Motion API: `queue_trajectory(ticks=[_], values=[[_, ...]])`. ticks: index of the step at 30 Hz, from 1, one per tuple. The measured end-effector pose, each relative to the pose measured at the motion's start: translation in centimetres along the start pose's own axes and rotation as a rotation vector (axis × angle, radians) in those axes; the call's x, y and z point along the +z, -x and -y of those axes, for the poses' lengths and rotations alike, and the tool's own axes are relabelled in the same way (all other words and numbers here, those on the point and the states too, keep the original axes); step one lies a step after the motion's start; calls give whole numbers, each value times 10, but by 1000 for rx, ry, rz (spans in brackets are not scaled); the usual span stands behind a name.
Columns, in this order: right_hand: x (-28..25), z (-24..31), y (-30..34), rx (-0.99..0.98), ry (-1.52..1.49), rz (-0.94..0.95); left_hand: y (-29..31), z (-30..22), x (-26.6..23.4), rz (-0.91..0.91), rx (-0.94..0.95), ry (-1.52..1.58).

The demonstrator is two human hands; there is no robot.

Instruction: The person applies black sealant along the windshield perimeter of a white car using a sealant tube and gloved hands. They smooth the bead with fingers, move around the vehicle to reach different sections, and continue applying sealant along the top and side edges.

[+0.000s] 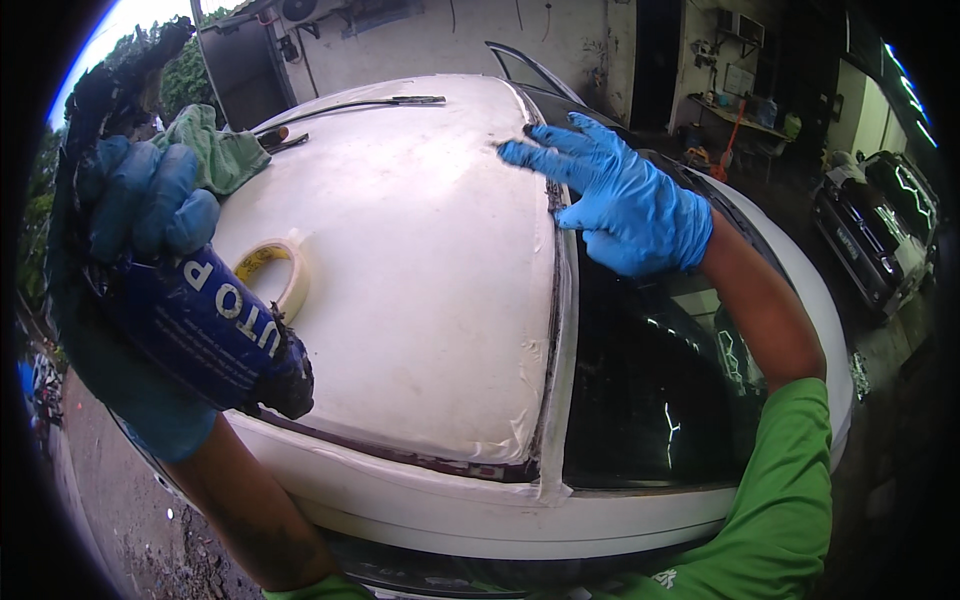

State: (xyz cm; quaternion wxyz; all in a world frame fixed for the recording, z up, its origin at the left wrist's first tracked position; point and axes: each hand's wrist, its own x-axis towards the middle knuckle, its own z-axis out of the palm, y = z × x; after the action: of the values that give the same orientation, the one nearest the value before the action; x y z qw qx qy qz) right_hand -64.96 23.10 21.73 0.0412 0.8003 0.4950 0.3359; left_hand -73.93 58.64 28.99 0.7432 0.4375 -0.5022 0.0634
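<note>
My left hand (140,205), in a blue glove, grips a dark blue sealant cartridge (205,325) smeared with black at its end, held up at the left over the white car roof (420,250). My right hand (615,195), also blue-gloved, lies with fingers spread on the roof's right edge. Its fingertips touch the dark seam (553,300) that runs between the roof and the black windscreen (650,390). White masking tape lines both sides of that seam.
A roll of masking tape (275,270) lies on the roof near the cartridge. A green cloth (220,150) and a wiper arm (360,103) lie at the roof's far end. A dark parked car (875,235) stands at the right, with a workshop bench behind.
</note>
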Motion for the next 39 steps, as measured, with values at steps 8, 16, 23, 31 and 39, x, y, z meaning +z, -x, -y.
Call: queue_trajectory(ticks=[8, 16, 23, 31, 39], values=[[19, -33, 18, 411, -639, -19, 1, 0, 5, -78, 7, -36], [29, -32, 1, 203, -344, -70, 1, 1, 8, -62, -8, -41], [31, -26, -4, 265, -273, -9, -1, -2, 2, 7, -14, -11], [19, -10, 14, 158, -124, 36, 1, 0, 4, 1, -14, -20], [8, -4, 12, 120, -358, 65, -1, 0, 7, -8, -28, 37]])
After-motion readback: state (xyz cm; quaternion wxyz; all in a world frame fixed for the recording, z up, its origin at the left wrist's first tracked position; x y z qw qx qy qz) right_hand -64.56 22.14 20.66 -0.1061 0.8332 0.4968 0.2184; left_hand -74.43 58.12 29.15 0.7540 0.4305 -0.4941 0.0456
